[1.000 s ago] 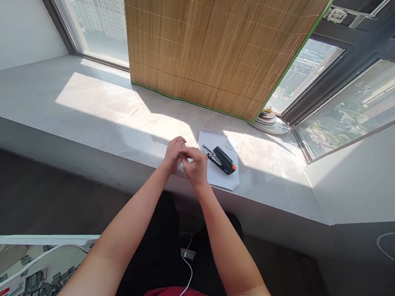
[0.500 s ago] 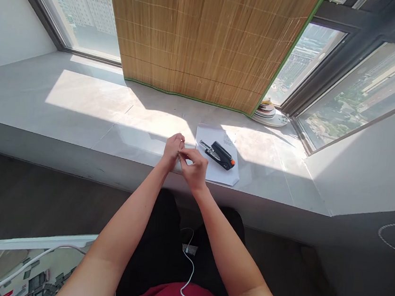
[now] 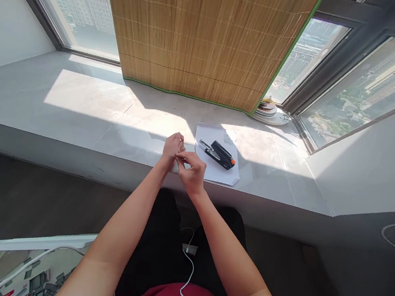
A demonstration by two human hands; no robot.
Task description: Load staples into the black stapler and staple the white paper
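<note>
- Near the frame's centre, the right hand [image 3: 192, 170] had its grip pinched, thumb and forefinger together against the left hand [image 3: 173, 147]; whether it held anything small could not be told.
- The left hand's fingers were partly hidden, so its grip could not be told.
- The black stapler [image 3: 219, 155] lay right of centre on white paper [image 3: 217, 175] on the window sill [image 3: 141, 144], long axis running upper left to lower right.
- It lay rightward and slightly up from both hands, the right nearer, neither touching it.
</note>
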